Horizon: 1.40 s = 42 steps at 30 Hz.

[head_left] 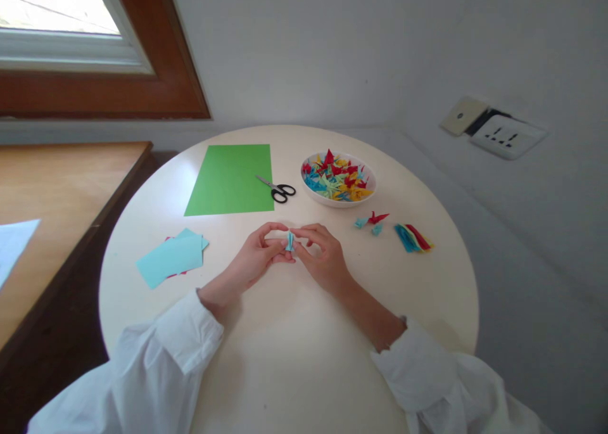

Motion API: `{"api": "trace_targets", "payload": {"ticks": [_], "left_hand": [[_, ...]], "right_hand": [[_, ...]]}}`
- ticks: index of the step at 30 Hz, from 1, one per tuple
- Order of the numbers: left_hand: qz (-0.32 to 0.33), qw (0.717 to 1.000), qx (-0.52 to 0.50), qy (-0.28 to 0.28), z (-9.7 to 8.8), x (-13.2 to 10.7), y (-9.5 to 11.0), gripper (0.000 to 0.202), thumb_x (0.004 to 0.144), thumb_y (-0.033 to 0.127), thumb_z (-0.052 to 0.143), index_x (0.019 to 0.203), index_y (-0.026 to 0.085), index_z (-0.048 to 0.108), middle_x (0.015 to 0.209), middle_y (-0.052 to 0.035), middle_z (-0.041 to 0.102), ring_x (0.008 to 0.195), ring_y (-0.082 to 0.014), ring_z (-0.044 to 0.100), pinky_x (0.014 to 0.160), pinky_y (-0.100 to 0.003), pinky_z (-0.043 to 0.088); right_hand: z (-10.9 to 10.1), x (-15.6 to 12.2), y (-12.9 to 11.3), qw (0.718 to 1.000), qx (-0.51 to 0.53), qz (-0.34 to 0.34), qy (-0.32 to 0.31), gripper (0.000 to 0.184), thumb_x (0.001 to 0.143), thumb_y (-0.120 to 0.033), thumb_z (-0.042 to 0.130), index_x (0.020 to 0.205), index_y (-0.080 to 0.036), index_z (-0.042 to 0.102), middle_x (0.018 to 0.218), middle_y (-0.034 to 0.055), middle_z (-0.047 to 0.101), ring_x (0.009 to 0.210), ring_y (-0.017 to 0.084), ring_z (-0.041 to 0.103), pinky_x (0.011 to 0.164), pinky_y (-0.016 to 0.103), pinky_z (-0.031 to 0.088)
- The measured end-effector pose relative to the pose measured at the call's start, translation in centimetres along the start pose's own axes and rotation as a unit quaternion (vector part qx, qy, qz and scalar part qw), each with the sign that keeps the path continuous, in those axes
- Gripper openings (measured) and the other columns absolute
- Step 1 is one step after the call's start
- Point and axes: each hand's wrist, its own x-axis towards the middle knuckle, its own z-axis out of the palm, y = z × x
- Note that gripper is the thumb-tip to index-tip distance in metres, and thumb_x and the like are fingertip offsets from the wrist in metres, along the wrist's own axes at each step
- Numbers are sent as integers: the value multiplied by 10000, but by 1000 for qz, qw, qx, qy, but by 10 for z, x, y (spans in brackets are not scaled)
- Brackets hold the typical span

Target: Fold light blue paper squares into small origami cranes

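My left hand (256, 256) and my right hand (320, 253) meet at the middle of the round white table (294, 358). Together they pinch a small folded piece of light blue paper (289, 241), held upright between the fingertips of both. Both wrists rest on the tabletop, in white sleeves. The fingers of each hand are curled in around the paper.
A green sheet (232, 178) lies at the back, with black-handled scissors (278, 189) beside it. A white bowl (338, 179) holds several coloured folded paper figures. Small folded pieces (372, 221) and a stack of coloured strips (413, 237) lie right. Light blue sheets (171, 256) lie left.
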Motion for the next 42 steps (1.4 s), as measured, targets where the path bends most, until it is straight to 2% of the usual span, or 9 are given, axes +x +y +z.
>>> {"api": "trace_targets", "payload": {"ticks": [7,13,17,21,25,29,35,42], "left_hand": [[-10,1000,15,11,-3,2,-2,373,626,245,720,908,146,497,664,-24,677,539,-106,616,604,-245,498],[-15,1000,5,20,-4,2,-3,268,628,193,709,849,113,581,671,-33,661,574,-100,597,587,-230,488],[-26,1000,-7,-5,-3,3,-3,210,614,198,724,779,88,654,702,-38,655,600,-95,587,621,-230,488],[-39,999,-7,-29,-3,3,-3,209,632,212,724,803,100,683,754,-39,660,645,-88,588,667,-221,480],[-36,999,-4,-28,-5,3,-4,199,616,211,742,773,108,677,737,-27,650,651,-91,586,675,-230,473],[-37,999,6,-20,-4,2,-3,237,578,249,769,728,97,665,686,-20,632,614,-94,578,644,-235,467],[-40,999,20,-19,-3,1,-1,265,553,274,782,700,94,656,670,-15,617,588,-86,561,619,-227,452],[-47,998,35,-29,-5,2,-2,253,571,279,770,703,102,647,657,-10,598,585,-85,555,612,-225,450]], "right_hand": [[-1,2,1,1000,-2,15,12,115,715,-140,590,796,-200,644,781,27,617,737,145,561,578,256,447],[-2,3,3,1000,-16,12,2,73,706,-142,593,740,-201,621,757,20,613,714,142,556,564,249,435],[-2,4,3,999,-35,-10,1,75,706,-127,581,722,-195,607,741,24,612,711,148,546,563,253,425],[-3,4,3,998,-54,-36,4,96,702,-104,561,707,-197,586,726,24,606,711,156,541,582,268,424],[-4,3,4,997,-66,-51,2,100,708,-102,552,706,-202,565,727,24,601,724,162,538,611,285,430],[-5,4,3,996,-65,-68,-13,92,713,-106,554,721,-198,557,749,32,596,752,166,536,610,283,431],[-10,7,5,996,-28,-56,-71,99,701,-135,581,761,-207,546,769,22,583,724,152,523,568,260,420],[-12,7,6,993,-44,-65,-85,97,702,-121,577,733,-200,529,743,23,571,718,154,507,587,266,411]]}}
